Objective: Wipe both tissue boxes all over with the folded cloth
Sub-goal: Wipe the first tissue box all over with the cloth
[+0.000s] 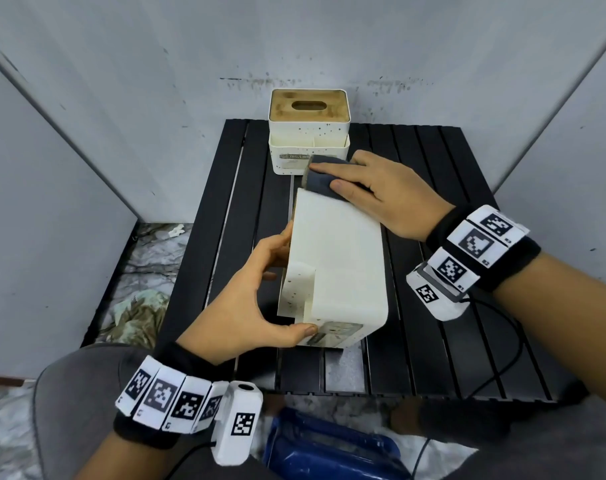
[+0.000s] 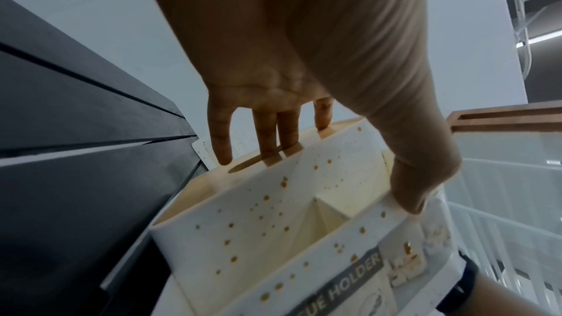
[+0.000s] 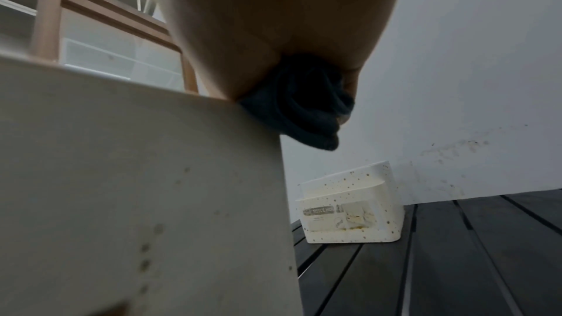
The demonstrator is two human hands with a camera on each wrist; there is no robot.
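A white speckled tissue box (image 1: 336,258) lies turned over on the black slatted table (image 1: 450,341), its plain underside facing up. My left hand (image 1: 260,289) grips its left side, thumb on the labelled front, fingers (image 2: 267,138) on the wooden lid side. My right hand (image 1: 374,188) holds the folded dark grey cloth (image 1: 324,178) against the box's far top edge; the cloth (image 3: 307,109) bulges below the palm in the right wrist view. The second tissue box (image 1: 308,129), with a wooden slotted lid, stands upright at the table's far edge (image 3: 349,210).
Grey walls close in the table at the back and both sides. A blue object (image 1: 329,448) lies below the table's near edge. A black cable (image 1: 502,358) runs from my right wrist across the table's right part. Marbled floor (image 1: 149,271) shows on the left.
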